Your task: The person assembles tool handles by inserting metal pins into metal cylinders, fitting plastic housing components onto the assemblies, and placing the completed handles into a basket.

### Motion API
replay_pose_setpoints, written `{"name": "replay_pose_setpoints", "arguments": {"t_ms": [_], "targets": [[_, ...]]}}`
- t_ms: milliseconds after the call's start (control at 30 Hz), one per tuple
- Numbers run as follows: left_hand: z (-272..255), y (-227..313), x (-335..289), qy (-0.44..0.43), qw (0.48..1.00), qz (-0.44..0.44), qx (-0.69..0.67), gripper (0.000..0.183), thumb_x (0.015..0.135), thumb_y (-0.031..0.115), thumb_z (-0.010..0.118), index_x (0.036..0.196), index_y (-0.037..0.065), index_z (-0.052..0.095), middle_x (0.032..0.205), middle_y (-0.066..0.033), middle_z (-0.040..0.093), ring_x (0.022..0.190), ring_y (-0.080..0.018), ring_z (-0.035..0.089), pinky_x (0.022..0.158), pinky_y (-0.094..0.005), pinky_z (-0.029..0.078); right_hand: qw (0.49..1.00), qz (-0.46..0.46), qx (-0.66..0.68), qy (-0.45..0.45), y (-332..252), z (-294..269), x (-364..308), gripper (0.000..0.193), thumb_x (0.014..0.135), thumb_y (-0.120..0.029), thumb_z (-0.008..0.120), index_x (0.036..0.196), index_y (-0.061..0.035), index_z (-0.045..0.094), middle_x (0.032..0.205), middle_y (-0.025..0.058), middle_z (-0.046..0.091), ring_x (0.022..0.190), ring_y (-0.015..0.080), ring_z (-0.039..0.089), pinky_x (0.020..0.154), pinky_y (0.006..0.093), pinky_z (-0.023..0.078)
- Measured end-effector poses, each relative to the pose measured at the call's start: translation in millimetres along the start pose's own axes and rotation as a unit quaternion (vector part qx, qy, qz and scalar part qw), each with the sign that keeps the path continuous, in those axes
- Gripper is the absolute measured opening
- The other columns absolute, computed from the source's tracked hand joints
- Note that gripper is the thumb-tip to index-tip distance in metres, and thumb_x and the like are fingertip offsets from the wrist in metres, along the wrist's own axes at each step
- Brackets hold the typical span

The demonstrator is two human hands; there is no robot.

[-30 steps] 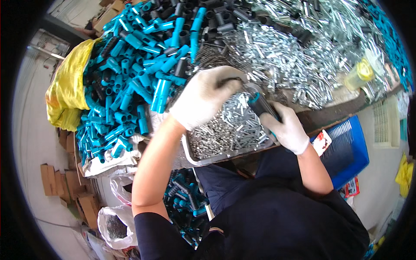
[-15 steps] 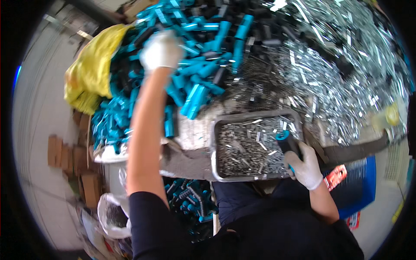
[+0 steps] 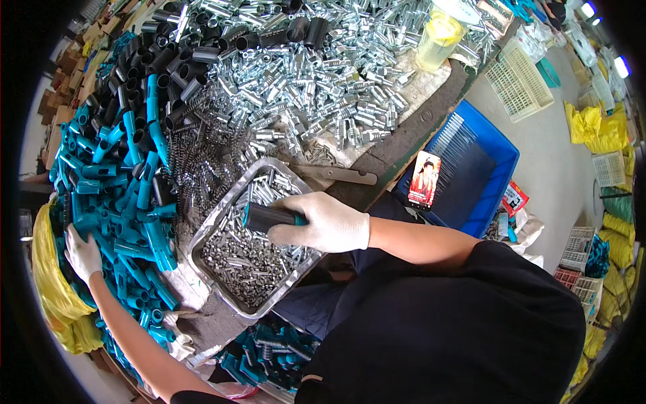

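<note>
My left hand (image 3: 82,254), in a white glove, is at the left edge of a heap of teal plastic parts (image 3: 156,242), beside a yellow sack (image 3: 48,279). Its fingers are apart, and I see nothing held in them. My right hand (image 3: 326,222), also gloved, is wrapped round a black-and-teal tube (image 3: 266,218). That tube lies level above a metal tray (image 3: 196,250) filled with small metal pins (image 3: 245,269). Dark coil springs (image 3: 195,155) are heaped beyond the tray.
Shiny metal fittings (image 3: 303,87) and black sleeves (image 3: 178,67) cover the far bench. A metal strip (image 3: 336,174) lies by the tray. To the right, a phone (image 3: 424,178) rests on a blue crate (image 3: 494,176). A box of teal-and-black parts (image 3: 269,353) stands below the bench edge.
My view has swung round, so the tray appears farther left and tilted. My left hand has moved from over the teal heap to its left edge. The right keeps the tube.
</note>
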State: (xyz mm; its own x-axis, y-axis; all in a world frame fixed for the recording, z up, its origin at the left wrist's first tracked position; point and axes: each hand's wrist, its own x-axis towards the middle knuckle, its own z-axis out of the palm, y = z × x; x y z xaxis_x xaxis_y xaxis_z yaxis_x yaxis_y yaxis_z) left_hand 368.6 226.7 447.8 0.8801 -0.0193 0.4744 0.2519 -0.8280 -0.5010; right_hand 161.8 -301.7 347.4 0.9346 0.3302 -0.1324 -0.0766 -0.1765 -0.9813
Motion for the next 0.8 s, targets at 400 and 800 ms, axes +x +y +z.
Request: {"name": "replay_pose_setpoints", "arguments": {"t_ms": [400, 800], "targets": [[-253.4, 172.4, -157.7, -0.208, 0.805, 0.129, -0.540, 0.046, 0.076, 0.002, 0.065, 0.120, -0.006, 0.055, 0.091, -0.0106, 0.066, 0.082, -0.0141, 0.059, 0.083, -0.0289, 0.048, 0.993, -0.082, -0.078, -0.019, -13.4, 2.1, -36.2, 0.042, 0.086, -0.035, 0.072, 0.111, -0.0021, 0.064, 0.085, 0.0177, 0.067, 0.077, 0.0280, 0.068, 0.072, 0.0360, 0.051], [-271.6, 201.4, -189.8, -0.153, 0.903, 0.088, -0.393, 0.052, 0.090, 0.051, 0.060, 0.098, 0.001, 0.069, 0.079, -0.0245, 0.065, 0.078, -0.0425, 0.065, 0.069, -0.0463, 0.051, 0.987, -0.098, -0.127, 0.007, -13.5, 17.9, -60.6, 0.042, 0.086, -0.037, 0.070, 0.109, -0.0022, 0.064, 0.082, 0.0255, 0.066, 0.079, 0.0424, 0.066, 0.072, 0.0452, 0.052]]}}
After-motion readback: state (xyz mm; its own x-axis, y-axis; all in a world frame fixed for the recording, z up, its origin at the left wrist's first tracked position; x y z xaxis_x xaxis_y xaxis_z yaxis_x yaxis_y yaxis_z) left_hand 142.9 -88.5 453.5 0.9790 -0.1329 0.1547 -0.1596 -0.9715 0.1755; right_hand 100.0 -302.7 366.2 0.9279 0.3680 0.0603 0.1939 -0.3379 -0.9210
